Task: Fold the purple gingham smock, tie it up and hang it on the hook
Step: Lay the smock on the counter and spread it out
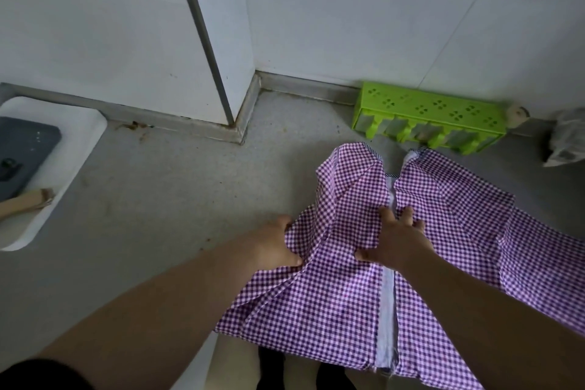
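Soft, light smock (354, 294), prone to slump on the worktop (158, 199). Left hand (278, 247) pinching its side edge; right hand (395, 241) spread flat mid-cloth. Best gripped along seams.

smock (348, 279) on counter (158, 199), hands (275, 244) gripping, pressing

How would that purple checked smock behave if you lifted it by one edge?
Probably floppy: the purple gingham smock already bunches into soft folds where the left hand grips its edge. It looks thin and light, lying nearly flat under the spread right hand. Lifted by one edge, it would likely sag and unfold, since part of it already droops off the grey countertop.
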Demonstrator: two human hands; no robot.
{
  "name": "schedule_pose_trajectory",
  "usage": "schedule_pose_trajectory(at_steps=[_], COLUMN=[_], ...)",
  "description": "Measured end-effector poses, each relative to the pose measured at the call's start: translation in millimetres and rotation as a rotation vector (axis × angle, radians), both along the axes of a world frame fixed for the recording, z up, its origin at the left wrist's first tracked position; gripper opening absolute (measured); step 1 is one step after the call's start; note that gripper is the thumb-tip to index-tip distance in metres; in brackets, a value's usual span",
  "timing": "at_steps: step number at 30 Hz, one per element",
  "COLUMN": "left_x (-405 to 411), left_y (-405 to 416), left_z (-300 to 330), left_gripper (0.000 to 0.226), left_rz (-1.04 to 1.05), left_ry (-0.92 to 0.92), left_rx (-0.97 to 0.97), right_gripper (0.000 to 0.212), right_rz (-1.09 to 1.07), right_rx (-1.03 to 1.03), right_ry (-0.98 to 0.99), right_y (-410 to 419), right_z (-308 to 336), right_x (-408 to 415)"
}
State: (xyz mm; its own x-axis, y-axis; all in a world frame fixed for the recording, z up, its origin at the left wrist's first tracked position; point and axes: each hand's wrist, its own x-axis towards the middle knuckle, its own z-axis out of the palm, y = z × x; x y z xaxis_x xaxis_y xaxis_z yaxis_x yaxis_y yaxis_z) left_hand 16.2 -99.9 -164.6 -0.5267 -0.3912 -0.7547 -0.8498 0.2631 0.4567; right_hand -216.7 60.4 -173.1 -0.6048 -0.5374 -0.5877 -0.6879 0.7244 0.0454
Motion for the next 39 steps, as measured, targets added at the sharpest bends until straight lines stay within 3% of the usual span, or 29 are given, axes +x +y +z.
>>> schedule_pose_trajectory(at_steps=[2,4,7,12,16,18,21,23,25,26,29,31,35,37,39], left_x=[-4,-6,-7,-9,-14,-16,-16,-13,-11,-10,0,10,25,34,47], left_y=[3,2,0,-3,-1,2,0,-10,-20,-24,-42,-65,-114,-128,-139], left_z=[0,2,22,40,38,39,37,35,40,49,74,80,95,105,106], left_gripper=[0.069,0.070,0.069,0.037,0.051,0.059,0.066,0.060,0.055,0.049,0.024,0.029,0.035,0.036,0.039], left_rz=[-0.057,0.004,0.274,0.670,0.752,0.763,0.780,0.756,0.693,0.601,0.272,0.232,0.043,-0.047,-0.181], left_ry=[0.020,0.038,0.076,0.200,0.237,0.249,0.247,0.259,0.234,0.207,0.088,0.070,-0.112,-0.155,-0.234], left_rx=[0.006,0.065,0.301,0.597,0.646,0.642,0.632,0.570,0.418,0.302,-0.073,-0.167,-0.643,-0.648,-0.469], right_gripper=[0.146,0.146,0.147,0.142,0.139,0.125,0.069,0.055,0.052,0.056,0.094,0.106,0.111,0.117,0.120], right_rz=[0.001,0.013,0.006,-0.034,-0.019,0.129,0.406,0.422,0.275,0.215,0.210,0.233,0.181,0.176,0.191], right_rx=[0.006,0.009,0.023,0.028,0.013,-0.081,-0.231,-0.207,-0.236,-0.248,-0.167,-0.059,-0.003,0.047,0.104], right_ry=[-0.010,-0.011,-0.008,-0.037,0.001,0.111,0.038,-0.050,-0.084,-0.079,-0.020,0.038,0.024,-0.009,-0.013], right_y=[2,2,3,0,-1,-4,-14,-20,-27,-30,-41,-48,-65,-71,-79], right_z=[0,1,1,15,19,25,25,24,28,31,30,26,25,26,28], right_x=[0,0,0,5,9,16,32,45,50,51,52,55,60,62,66])
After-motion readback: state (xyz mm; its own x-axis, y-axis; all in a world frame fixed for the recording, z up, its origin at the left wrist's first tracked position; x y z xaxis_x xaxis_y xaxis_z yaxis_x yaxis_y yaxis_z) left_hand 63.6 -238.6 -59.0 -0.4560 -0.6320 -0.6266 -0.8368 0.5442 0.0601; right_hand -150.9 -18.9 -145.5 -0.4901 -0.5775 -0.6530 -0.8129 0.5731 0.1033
